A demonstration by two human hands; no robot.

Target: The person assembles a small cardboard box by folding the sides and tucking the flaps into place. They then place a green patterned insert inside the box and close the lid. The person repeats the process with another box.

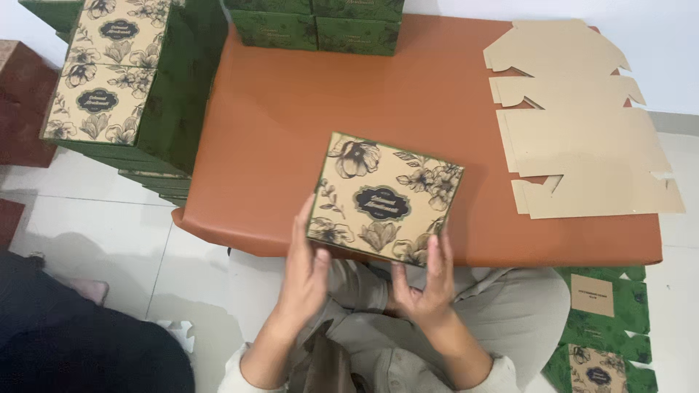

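A square cardboard box [384, 196] with a tan lid, black flower drawings and a dark oval label rests on the near edge of the orange table [291, 124]. My left hand [304, 273] grips its near left corner, fingers up along the side. At the near right edge my right hand [429, 287] holds the box, fingers laid on the lid. The box is tilted slightly clockwise.
Stacks of finished green-sided boxes [120, 80] stand at the left, more at the table's far edge [317, 25]. Flat brown cardboard blanks [582, 138] lie on the table's right. Printed flat blanks [604, 335] lie on the floor at right. A dark shape [80, 349] fills the lower left.
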